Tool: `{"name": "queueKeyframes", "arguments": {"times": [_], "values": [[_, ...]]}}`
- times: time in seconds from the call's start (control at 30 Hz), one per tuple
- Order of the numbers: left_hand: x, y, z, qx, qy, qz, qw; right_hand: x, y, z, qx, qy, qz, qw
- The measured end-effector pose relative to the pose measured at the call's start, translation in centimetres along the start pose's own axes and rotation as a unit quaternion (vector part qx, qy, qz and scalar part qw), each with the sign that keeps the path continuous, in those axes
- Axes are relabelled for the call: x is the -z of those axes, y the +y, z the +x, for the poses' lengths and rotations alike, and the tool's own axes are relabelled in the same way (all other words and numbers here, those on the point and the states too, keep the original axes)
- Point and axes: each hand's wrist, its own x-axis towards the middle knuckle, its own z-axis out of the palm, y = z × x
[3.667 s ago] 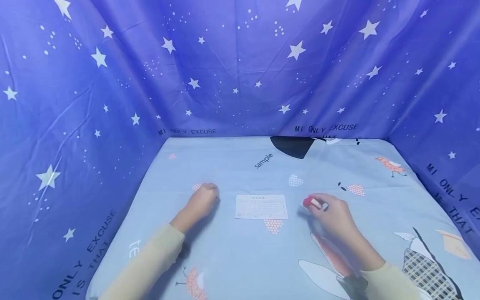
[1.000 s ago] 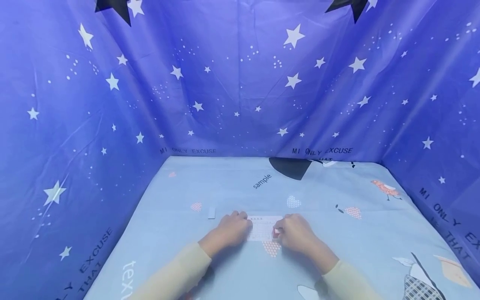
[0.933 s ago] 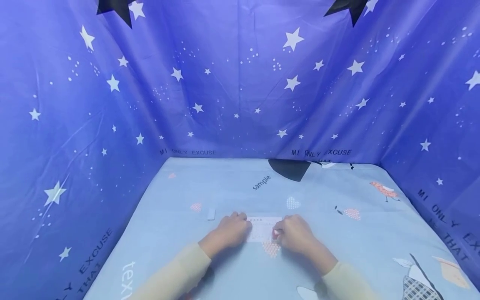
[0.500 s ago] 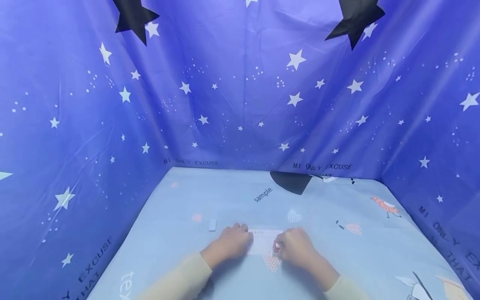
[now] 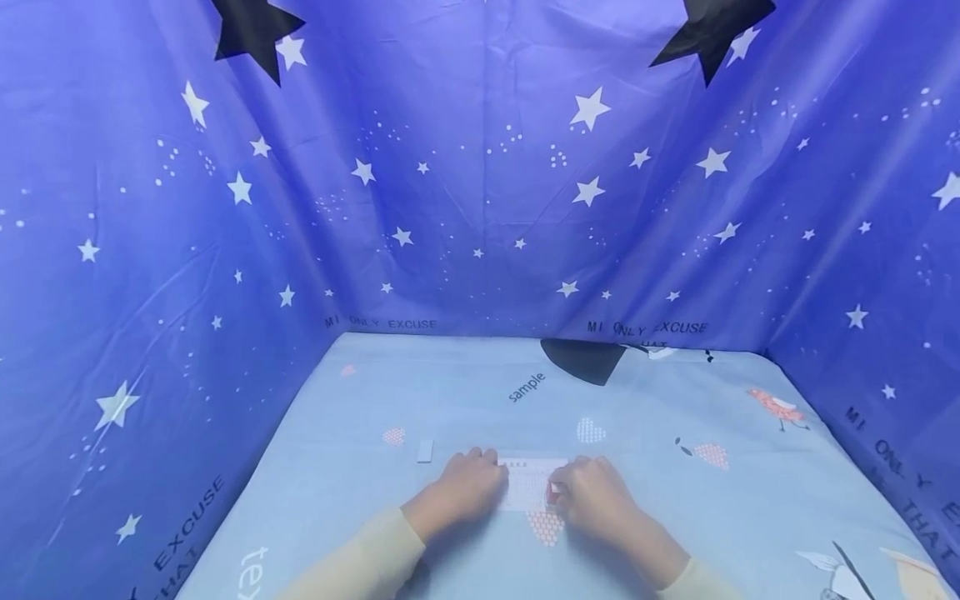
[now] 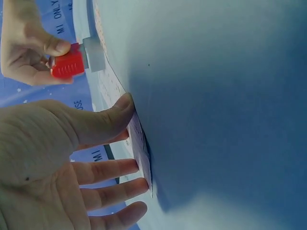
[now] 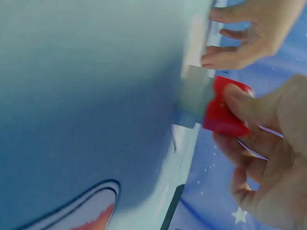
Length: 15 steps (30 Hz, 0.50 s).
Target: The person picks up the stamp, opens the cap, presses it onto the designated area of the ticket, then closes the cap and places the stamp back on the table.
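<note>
A small white printed form (image 5: 527,485) lies on the table between my two hands. My right hand (image 5: 597,493) pinches a red stamp (image 7: 224,108) between thumb and fingers. The stamp's pale, translucent base stands upright on the right part of the form. My left hand (image 5: 467,483) rests on the form's left end, thumb tip at the near edge and the other fingers extended over the paper, as the left wrist view shows. Left of that hand lies a small white rectangular piece (image 5: 425,451), like a cap.
A light blue cloth (image 5: 465,392) with printed hearts, birds and lettering covers the table. Purple star-patterned curtains (image 5: 480,200) enclose it at the back and both sides.
Earlier both hands were apart from the form, the stamp held off to its right. They have since come in onto it, and the white piece appears at left. Lately only the head view shifts.
</note>
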Motion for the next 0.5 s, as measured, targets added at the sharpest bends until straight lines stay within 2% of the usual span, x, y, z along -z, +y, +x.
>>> {"name": "queueKeyframes", "arguments": {"times": [0.1, 0.27, 0.37, 0.5], "values": [[-0.1, -0.2, 0.0, -0.002, 0.001, -0.004, 1.0000, 0.6, 0.1, 0.0, -0.029, 0.008, 0.037, 0.999], [-0.3, -0.4, 0.0, -0.009, 0.003, -0.009, 0.9999, 2.4, 1.4, -0.4, -0.120, 0.010, 0.090, 0.989], [-0.1, -0.4, -0.1, -0.010, 0.003, -0.010, 0.9999, 3.3, 2.9, -1.0, -0.156, 0.006, 0.089, 0.984], [0.2, -0.4, -0.3, -0.007, 0.002, -0.011, 0.9999, 3.9, 4.7, -2.0, -0.178, -0.005, 0.079, 0.981]]}}
